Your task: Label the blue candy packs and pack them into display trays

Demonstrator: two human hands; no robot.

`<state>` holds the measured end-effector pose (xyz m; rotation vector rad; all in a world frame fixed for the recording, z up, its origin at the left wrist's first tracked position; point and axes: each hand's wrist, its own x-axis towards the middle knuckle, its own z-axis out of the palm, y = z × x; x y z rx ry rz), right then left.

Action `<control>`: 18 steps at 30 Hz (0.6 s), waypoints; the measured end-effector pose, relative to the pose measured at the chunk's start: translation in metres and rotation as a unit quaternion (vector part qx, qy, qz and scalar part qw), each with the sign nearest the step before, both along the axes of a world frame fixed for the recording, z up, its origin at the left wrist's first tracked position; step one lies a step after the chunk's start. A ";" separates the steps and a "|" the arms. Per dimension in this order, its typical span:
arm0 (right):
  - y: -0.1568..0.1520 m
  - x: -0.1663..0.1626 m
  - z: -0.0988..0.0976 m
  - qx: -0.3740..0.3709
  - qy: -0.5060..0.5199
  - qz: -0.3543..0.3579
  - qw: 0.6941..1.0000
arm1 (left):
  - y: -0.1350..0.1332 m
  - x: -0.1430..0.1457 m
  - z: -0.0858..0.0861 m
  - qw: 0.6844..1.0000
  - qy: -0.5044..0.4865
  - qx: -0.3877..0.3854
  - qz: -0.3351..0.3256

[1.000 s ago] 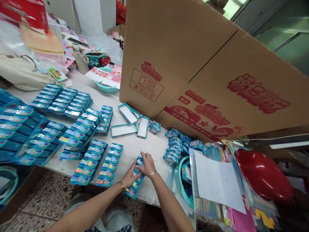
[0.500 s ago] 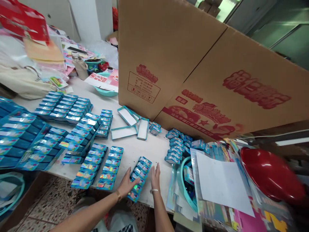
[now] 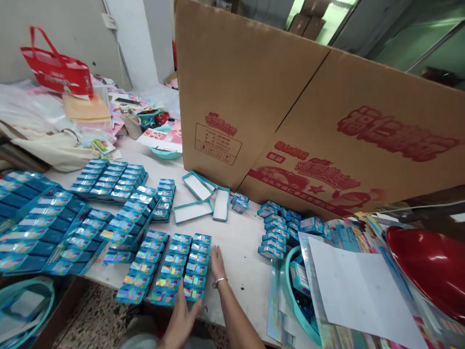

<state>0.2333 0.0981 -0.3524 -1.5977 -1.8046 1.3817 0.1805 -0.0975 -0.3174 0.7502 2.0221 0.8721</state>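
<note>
A row of small blue boxes with shiny tops (image 3: 196, 266) lies on the table in front of me, close beside a matching row (image 3: 171, 269) on its left. My left hand (image 3: 182, 312) is at the near end of the first row, thumb and fingers apart. Along that row's right side rests my right hand (image 3: 218, 265), its fingers stretched out and a bracelet on the wrist. Whether either palm presses on the boxes I cannot tell. Farther left is another row (image 3: 143, 266), then a higher group of boxes (image 3: 131, 215).
Shallow white-lined trays (image 3: 193, 211) lie behind the rows. A large cardboard carton (image 3: 254, 97) walls off the back. Loose boxes (image 3: 273, 235) are heaped at the right, near a teal basin (image 3: 288, 271), paper sheets (image 3: 359, 286) and a red glossy object (image 3: 428, 261).
The row between my hands has moved left and now lies straight alongside its neighbour. My left hand has shifted to its near end; the right hand stays at its right side. The view has shifted.
</note>
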 end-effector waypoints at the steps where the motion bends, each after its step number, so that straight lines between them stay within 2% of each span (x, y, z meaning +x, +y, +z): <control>1: 0.022 -0.004 0.001 0.007 -0.018 -0.004 1.000 | -0.007 0.001 0.001 0.998 0.045 0.022 -0.041; 4: 0.092 -0.017 0.004 0.033 -0.070 0.009 0.997 | -0.009 0.002 0.004 0.964 0.179 0.083 -0.178; 6: 0.126 -0.023 0.007 0.049 -0.106 0.028 0.993 | 0.002 -0.001 0.007 0.939 0.223 0.061 -0.253; 8: 0.137 -0.018 0.008 0.063 -0.141 0.036 0.987 | 0.017 -0.006 0.010 0.923 0.235 0.009 -0.306; 9: 0.132 -0.009 0.008 0.069 -0.157 0.036 0.985 | 0.023 -0.010 0.011 0.915 0.238 -0.009 -0.325; 12: 0.079 0.039 0.009 0.078 -0.189 0.029 0.978 | 0.030 -0.018 0.011 0.898 0.260 -0.016 -0.354; 15: -0.011 0.098 0.007 0.077 -0.212 0.005 0.974 | 0.026 -0.022 0.010 0.887 0.276 -0.005 -0.370; 18: -0.092 0.137 0.002 0.077 -0.211 -0.028 0.974 | 0.023 -0.020 0.009 0.884 0.284 0.007 -0.371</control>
